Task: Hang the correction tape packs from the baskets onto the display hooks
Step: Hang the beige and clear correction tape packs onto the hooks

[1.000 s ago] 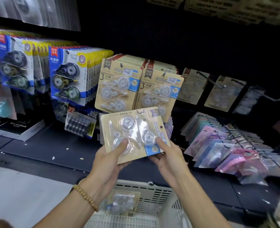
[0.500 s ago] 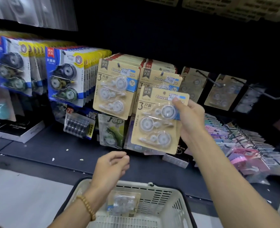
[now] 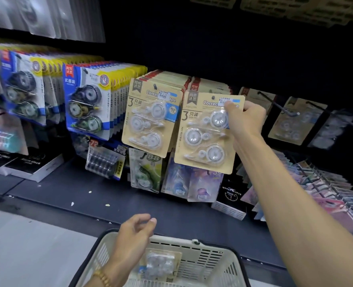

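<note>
Hanging step underway: your right hand (image 3: pixel 244 119) pinches tan pack (image 3: pixel 206 131) at front of right-hand tan row, hole near hook, seating unclear. Left hand (image 3: pixel 134 235), fingers loosely curled, empty, above basket (image 3: pixel 212 257); one pack (image 3: pixel 161 264) left inside.

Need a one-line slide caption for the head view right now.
Right hand holds a beige correction tape pack at the display row; left hand hovers over the basket.
</note>
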A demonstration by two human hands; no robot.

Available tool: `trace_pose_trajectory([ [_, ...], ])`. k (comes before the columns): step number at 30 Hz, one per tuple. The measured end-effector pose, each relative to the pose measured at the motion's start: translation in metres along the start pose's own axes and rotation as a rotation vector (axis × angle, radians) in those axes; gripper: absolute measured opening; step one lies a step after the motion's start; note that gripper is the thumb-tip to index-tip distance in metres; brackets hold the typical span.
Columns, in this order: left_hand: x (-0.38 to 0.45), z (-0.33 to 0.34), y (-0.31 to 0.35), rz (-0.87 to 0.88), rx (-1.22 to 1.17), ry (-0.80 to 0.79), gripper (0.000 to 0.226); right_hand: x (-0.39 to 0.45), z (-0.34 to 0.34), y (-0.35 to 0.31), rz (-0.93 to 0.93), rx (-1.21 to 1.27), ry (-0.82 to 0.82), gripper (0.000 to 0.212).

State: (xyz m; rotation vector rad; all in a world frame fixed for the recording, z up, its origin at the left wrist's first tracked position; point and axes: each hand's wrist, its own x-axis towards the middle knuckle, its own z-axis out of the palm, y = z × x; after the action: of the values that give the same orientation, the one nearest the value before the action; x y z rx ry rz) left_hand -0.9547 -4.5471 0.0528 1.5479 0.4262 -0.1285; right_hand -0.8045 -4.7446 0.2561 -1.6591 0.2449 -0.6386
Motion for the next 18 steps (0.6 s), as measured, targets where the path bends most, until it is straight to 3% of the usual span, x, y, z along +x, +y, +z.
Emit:
trace_pose_trajectory([
  [11,0.008,0.001,-0.022,-0.037,-0.029,0.021,0.009,0.026,0.027,0.026,0.0,-0.051,0.129,0.021],
  [18,0.012,-0.005,-0.065,-0.091,0.045,0.044,0.007,0.034,0.01,0.047,-0.038,-0.08,0.061,0.019],
])
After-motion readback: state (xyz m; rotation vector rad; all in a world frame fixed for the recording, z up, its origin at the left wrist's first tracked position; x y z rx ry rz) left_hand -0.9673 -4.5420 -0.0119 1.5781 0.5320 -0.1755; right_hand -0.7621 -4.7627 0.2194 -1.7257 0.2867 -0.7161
